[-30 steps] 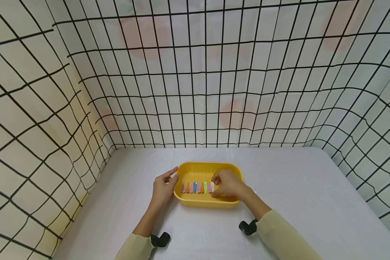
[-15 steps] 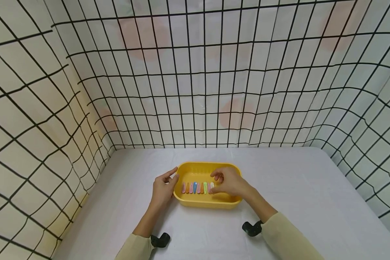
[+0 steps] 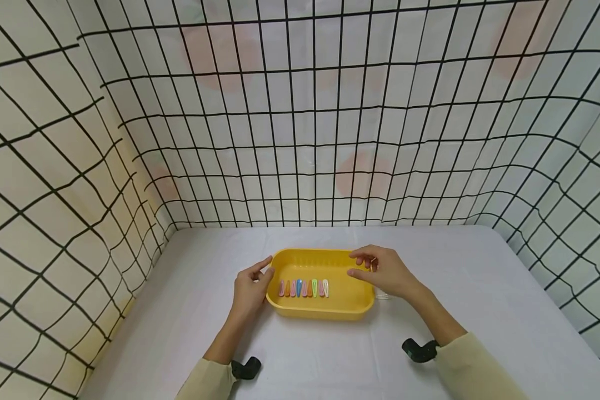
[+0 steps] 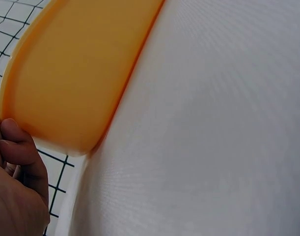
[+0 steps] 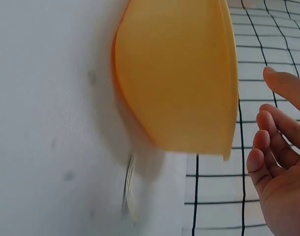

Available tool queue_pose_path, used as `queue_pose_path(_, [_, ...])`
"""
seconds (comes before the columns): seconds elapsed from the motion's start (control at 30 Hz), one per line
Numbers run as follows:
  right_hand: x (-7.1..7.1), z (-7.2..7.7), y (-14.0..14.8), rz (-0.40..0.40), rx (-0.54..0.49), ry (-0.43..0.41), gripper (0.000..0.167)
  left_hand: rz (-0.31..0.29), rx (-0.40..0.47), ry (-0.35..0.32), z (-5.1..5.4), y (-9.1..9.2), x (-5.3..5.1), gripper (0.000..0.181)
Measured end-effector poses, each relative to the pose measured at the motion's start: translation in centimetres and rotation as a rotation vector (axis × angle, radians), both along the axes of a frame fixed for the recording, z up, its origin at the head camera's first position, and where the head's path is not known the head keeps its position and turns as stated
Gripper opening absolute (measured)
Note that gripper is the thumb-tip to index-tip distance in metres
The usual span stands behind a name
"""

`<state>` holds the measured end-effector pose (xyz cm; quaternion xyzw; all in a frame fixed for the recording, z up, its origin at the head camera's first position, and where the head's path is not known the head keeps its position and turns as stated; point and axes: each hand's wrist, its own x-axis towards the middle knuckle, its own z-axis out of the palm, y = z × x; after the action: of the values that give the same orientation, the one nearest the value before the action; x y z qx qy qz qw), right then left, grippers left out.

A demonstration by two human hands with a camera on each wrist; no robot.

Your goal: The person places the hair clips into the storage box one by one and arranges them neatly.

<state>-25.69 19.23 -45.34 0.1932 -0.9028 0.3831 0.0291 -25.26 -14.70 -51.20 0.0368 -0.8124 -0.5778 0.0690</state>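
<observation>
A yellow plastic tray (image 3: 320, 313) lies on the white table. Inside it, several snap hair clips stand side by side in a row: pink, orange, blue (image 3: 299, 288), light green (image 3: 314, 288) and, at the right end, white (image 3: 325, 288). My left hand (image 3: 250, 291) grips the tray's left end by the rim; in the left wrist view its curled fingers (image 4: 22, 147) touch the tray wall. Over the tray's right rim hovers my right hand (image 3: 387, 272), fingers loosely bent and thumb apart, holding nothing.
A thin, pale object (image 5: 129, 189) lies on the table just right of the tray, partly hidden by my right hand in the head view; its kind is unclear. Black grid netting (image 3: 315, 128) rises behind the table and along both sides.
My right hand has let go of the white clip at the row's right end and moved right, up to the tray's right rim. The left hand has stayed at the tray's left end.
</observation>
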Motion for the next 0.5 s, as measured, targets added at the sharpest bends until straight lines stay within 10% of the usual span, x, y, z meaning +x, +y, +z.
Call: queue_pose_path(0.5, [1.4,-1.5,6.6,-0.107,0.069,0.004,0.042,0.001,-0.009,-0.006,0.2,-0.2,0.1,0.036])
